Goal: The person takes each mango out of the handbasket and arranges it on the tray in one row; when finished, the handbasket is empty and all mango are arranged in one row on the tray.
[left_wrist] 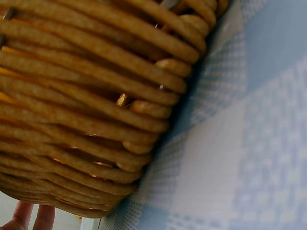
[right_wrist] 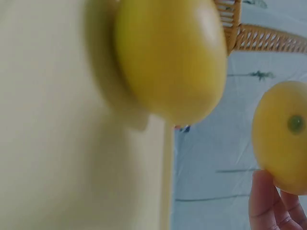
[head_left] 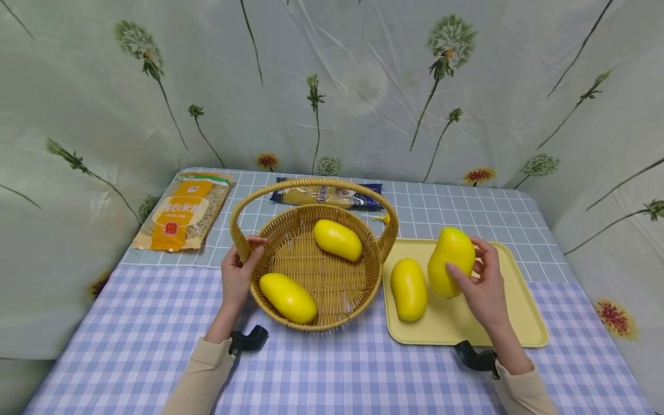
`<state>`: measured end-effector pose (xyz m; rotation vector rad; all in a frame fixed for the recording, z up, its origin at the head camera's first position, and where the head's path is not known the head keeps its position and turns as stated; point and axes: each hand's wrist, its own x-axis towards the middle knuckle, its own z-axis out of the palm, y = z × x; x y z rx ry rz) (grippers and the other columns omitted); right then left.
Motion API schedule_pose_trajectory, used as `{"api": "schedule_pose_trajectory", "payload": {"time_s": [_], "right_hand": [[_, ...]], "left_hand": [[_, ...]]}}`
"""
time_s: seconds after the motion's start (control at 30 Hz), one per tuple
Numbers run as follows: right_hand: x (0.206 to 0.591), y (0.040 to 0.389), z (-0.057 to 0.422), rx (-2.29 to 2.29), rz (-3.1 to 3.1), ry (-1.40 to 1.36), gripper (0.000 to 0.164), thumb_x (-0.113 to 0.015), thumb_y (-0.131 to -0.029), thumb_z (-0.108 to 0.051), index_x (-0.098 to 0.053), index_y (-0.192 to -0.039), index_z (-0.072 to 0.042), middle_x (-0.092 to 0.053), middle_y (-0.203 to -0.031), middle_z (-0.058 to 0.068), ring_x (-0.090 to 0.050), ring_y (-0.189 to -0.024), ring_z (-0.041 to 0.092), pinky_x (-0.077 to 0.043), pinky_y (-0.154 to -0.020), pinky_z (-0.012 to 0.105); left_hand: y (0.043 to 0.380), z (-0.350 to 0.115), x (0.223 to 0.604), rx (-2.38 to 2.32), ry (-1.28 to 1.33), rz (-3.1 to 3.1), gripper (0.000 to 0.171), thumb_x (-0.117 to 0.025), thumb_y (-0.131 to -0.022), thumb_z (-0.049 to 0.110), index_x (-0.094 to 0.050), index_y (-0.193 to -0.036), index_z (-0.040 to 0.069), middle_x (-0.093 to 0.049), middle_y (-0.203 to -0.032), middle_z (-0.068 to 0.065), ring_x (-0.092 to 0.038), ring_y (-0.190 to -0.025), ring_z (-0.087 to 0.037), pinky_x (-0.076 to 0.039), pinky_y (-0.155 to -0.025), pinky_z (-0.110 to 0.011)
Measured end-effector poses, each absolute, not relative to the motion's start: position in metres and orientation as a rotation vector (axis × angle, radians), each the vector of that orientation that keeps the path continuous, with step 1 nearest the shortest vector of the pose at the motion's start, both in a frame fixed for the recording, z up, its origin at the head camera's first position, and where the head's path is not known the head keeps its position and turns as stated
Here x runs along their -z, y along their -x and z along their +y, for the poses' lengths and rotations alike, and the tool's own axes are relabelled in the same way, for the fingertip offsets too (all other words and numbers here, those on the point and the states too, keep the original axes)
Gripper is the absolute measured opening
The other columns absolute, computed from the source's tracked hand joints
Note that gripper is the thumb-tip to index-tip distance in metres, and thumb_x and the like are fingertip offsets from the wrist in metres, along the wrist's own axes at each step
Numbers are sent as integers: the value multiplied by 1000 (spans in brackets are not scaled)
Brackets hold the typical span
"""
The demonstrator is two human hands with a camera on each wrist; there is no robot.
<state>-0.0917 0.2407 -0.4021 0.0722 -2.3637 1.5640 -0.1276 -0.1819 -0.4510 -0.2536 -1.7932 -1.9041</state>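
My left hand (head_left: 238, 274) grips the left rim of a wicker basket (head_left: 306, 253) near the foot of its tall handle. Inside the basket lie two yellow mangoes, one mango (head_left: 338, 240) at the back right and another mango (head_left: 288, 298) at the front left. With my right hand (head_left: 487, 285) I hold a third mango (head_left: 451, 262) above the yellow tray (head_left: 467, 331). A further mango (head_left: 409, 289) lies on the tray's left side. In the right wrist view the held mango (right_wrist: 283, 139) shows a green spot at its end. The left wrist view is mostly filled by basket weave (left_wrist: 81, 96).
Behind the basket lies a pack of spaghetti (head_left: 324, 195). A bag of dry rice noodles (head_left: 184, 213) is at the back left. A small yellow item (head_left: 383, 219) lies beside the handle. A checked cloth (head_left: 332, 374) covers the table, and a printed curtain (head_left: 363, 86) hangs behind.
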Motion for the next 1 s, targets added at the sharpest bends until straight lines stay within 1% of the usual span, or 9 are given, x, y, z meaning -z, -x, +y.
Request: {"api": "schedule_pose_trajectory", "payload": {"time_s": [0.17,0.37,0.6,0.7,0.83,1.0], "right_hand": [[410,94,250,-1465,-2434,0,60,-66,-89,-9,-36,-141,-10,-44,-108,1,-51,-81,13,-46,-64,13],[417,93,257,-1362,-2546,109,58,-68,-89,-20,-40,-139,-11,-48,-105,6,-49,-75,15,-42,-59,16],[420,94,262,-1277,-2748,165,62,-64,-90,-37,-39,-140,-10,-50,-110,16,-47,-77,25,-40,-60,25],[421,95,264,-1275,-2811,150,63,-63,-90,-40,-39,-141,-10,-50,-113,20,-46,-78,26,-39,-59,28],[424,95,265,-1279,-2869,150,65,-63,-90,-43,-38,-141,-10,-49,-114,20,-47,-78,26,-39,-58,28],[427,96,265,-1268,-2923,146,67,-61,-90,-45,-38,-140,-8,-49,-112,20,-46,-79,27,-40,-57,29]], "left_hand": [[127,-182,450,1925,255,-1774,19,-58,-89,-10,-57,-106,-18,-68,-99,-12,-61,-98,-16,-45,-85,-23],[127,-181,451,1942,245,-1766,19,-58,-90,-8,-57,-106,-18,-68,-99,-12,-61,-98,-16,-45,-86,-24],[129,-182,452,1936,250,-1783,18,-56,-89,-13,-56,-106,-19,-68,-99,-12,-61,-99,-15,-45,-86,-23],[129,-183,453,1939,252,-1776,18,-56,-89,-13,-56,-106,-19,-68,-99,-13,-61,-99,-15,-45,-86,-23],[129,-182,453,1946,260,-1759,18,-57,-90,-10,-57,-106,-18,-68,-98,-12,-61,-98,-16,-45,-86,-23],[128,-181,451,1942,268,-1750,18,-58,-90,-7,-57,-105,-18,-68,-98,-10,-61,-97,-17,-45,-85,-24]]}}
